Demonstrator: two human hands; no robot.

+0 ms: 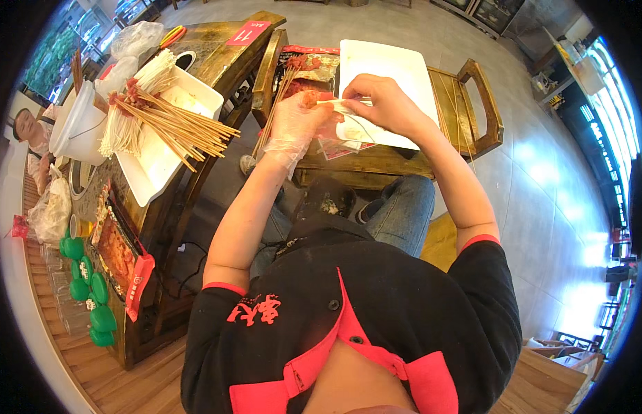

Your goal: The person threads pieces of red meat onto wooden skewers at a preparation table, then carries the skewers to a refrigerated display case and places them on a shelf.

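My left hand (295, 121) wears a clear plastic glove and pinches a small bundle of enoki mushrooms (340, 105) with thin red meat about it. The bare right hand (385, 101) grips the bundle's other end with thumb and fingers. Under the hands, on a wooden chair seat (347, 168), lie a white tray or board (388, 59) and an open pack of sliced red meat (300, 87). Beside the left hand, bamboo skewers (273, 106) lean with red meat at their tips. Fingers partly hide the bundle.
On the wooden table at left, a white tray (160, 176) holds enoki (158, 72) and meat-tipped skewers (181, 124). A white bucket (80, 124), orange-handled scissors (173, 36), another meat pack (119, 253) and several green-capped bottles (98, 290) stand nearby. A person (33, 134) is at far left.
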